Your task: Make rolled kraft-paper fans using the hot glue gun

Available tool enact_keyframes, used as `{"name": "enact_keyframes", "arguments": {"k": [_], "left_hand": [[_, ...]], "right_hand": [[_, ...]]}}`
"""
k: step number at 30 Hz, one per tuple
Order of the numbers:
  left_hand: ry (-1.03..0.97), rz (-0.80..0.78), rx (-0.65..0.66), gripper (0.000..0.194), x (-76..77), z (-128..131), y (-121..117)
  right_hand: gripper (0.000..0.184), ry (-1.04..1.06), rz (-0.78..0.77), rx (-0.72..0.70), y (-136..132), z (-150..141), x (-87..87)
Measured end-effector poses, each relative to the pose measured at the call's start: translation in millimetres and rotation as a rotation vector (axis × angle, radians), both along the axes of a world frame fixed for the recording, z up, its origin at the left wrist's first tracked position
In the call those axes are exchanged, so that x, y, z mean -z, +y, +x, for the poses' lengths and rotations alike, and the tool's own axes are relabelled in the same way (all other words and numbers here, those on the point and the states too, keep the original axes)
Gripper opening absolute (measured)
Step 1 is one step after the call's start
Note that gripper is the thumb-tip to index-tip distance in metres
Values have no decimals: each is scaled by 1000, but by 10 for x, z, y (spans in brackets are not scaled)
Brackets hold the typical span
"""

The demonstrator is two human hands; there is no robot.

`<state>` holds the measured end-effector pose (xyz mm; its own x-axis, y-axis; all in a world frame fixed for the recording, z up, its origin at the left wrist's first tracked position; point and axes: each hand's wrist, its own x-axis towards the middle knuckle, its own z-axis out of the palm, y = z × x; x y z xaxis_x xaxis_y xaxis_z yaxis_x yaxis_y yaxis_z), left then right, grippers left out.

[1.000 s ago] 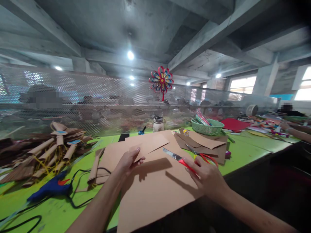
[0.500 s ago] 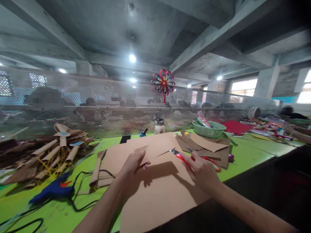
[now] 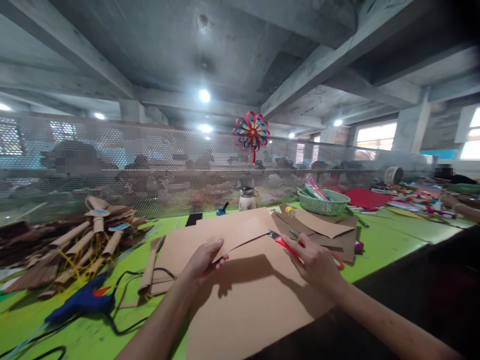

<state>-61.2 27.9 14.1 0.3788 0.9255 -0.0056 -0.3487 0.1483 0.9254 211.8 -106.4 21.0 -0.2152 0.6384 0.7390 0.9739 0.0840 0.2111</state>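
Note:
My left hand pinches a sheet of brown kraft paper, its thumb on top and fingers curled beneath. My right hand is closed around a red utility knife, whose blade tip meets the paper at the right end of a narrow gap. Brown paper also spreads below both hands, down to the table's front edge. Partly hidden behind my right hand are scissors with an orange-red handle; whether they touch the hand I cannot tell.
On the green table a blue glue gun with a black cord lies left, near rolled brown paper pieces. A jar, a green basket and brown offcuts stand or lie behind. A perforated screen rises beyond.
The knife has moved slightly right along the paper, and the gap behind its blade is longer. My left hand still grips the sheet in nearly the same place.

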Motion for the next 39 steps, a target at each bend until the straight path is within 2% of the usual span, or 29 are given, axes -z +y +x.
{"name": "enact_keyframes", "arguments": {"k": [6, 11, 18, 22, 28, 33, 36, 39], "left_hand": [[105, 27, -35, 24, -26, 43, -81], [257, 131, -72, 35, -10, 58, -109], [227, 135, -18, 34, 14, 56, -75], [222, 118, -43, 34, -7, 52, -88], [253, 127, -43, 35, -45, 21, -125], [262, 157, -8, 39, 18, 32, -80], [328, 148, 5, 42, 75, 41, -52], [385, 206, 24, 48, 111, 38, -29]], "right_hand": [[36, -16, 22, 81, -69, -87, 15], [36, -19, -17, 148, -136, -154, -36], [37, 23, -22, 153, -90, -121, -30], [36, 50, 15, 170, -18, -101, 26], [37, 34, 19, 103, -56, -97, 25], [36, 13, 10, 79, -116, -99, 4], [36, 32, 26, 104, -103, -87, 2], [36, 59, 28, 135, -83, -97, 3]]}}
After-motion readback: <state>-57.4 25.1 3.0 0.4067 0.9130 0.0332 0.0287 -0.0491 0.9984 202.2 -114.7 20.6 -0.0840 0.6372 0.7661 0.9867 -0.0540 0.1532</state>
